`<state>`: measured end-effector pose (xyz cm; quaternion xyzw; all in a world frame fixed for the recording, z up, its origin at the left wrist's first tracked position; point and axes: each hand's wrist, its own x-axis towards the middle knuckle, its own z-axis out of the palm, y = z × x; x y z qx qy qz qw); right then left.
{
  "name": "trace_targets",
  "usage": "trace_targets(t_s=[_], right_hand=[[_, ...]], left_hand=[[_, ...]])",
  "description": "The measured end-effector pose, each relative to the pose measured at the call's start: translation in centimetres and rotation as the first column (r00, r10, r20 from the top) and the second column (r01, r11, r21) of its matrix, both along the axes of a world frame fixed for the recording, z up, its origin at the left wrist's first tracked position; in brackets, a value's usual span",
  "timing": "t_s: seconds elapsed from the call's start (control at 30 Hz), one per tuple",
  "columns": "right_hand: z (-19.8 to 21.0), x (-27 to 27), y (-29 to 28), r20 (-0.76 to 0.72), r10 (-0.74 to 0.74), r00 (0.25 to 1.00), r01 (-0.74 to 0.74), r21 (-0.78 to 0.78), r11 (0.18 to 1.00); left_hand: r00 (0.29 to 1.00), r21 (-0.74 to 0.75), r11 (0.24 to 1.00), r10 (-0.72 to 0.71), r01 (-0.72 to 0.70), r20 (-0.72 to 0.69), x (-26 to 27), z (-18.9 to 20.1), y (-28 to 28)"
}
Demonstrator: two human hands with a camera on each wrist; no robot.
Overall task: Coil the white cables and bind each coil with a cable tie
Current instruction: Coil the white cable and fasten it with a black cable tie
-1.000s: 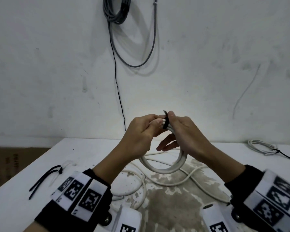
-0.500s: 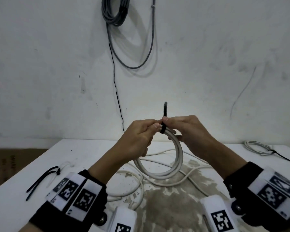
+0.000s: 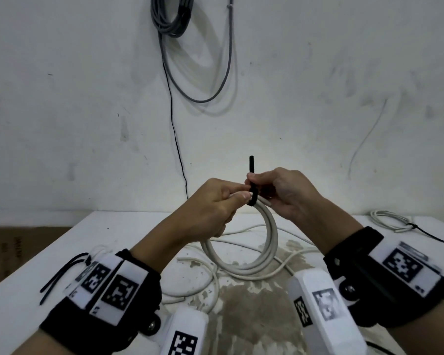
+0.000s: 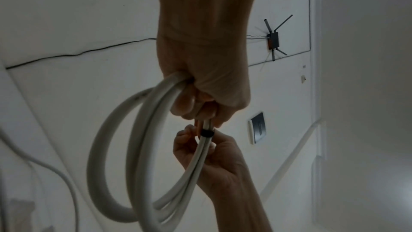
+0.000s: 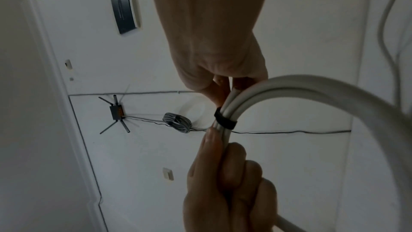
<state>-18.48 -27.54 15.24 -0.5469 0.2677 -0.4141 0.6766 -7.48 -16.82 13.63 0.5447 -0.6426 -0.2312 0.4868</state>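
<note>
A white cable coil [image 3: 268,242] hangs above the table, held up between both hands. My left hand [image 3: 241,196] grips the coil's strands just left of a black cable tie [image 3: 252,198] wrapped around them. My right hand [image 3: 251,178] pinches the tie's tail, which sticks straight up above my fingers. In the left wrist view the tie [image 4: 207,133] is a narrow band around the coil [image 4: 133,147], just below my left hand [image 4: 205,115]. The right wrist view shows the same band [image 5: 224,119] snug on the strands [image 5: 289,85], between my right hand [image 5: 225,84] and my left hand [image 5: 223,165].
Loose white cables [image 3: 198,278] sprawl on the white table [image 3: 118,226] under the coil, over a worn patch. A bound coil [image 3: 392,221] with a black tie tail lies at the back right. Spare black ties [image 3: 62,272] lie at the left. A grey cable bundle [image 3: 169,16] hangs on the wall.
My right hand has turned over the coil and drawn the tie's tail upward, so more of it stands above my fingers. The coil now hangs more upright.
</note>
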Motion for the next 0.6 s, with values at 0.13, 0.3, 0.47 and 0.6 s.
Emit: trace_targets(t_s=[0.13,0.3,0.47,0.6], right_hand=[[-0.4,-0.3,0.9,-0.187,-0.104,0.977,0.029,-0.367,0.93],[-1.9,-1.5,2.9,-0.408,-0.086,0.909,-0.182,-0.574,0.798],[-2.7,-3.1,2.2,-0.454,0.096,0.886,-0.283,-0.364,0.887],[-2.3,-5.0,1.3,-0.267,0.337,0.903,-0.368,-0.075,0.927]], left_hand=[[0.966,-0.013,0.995,0.094,-0.1,-0.239,0.5,-0.6,-0.7],[0.883,-0.034,0.974,0.188,-0.224,-0.429,1.9,-1.0,-1.5],[0.895,-0.052,0.956,0.251,-0.29,-0.37,1.9,-1.7,-2.9],[0.914,-0.044,0.967,0.221,-0.25,-0.339,1.7,-1.9,-4.3]])
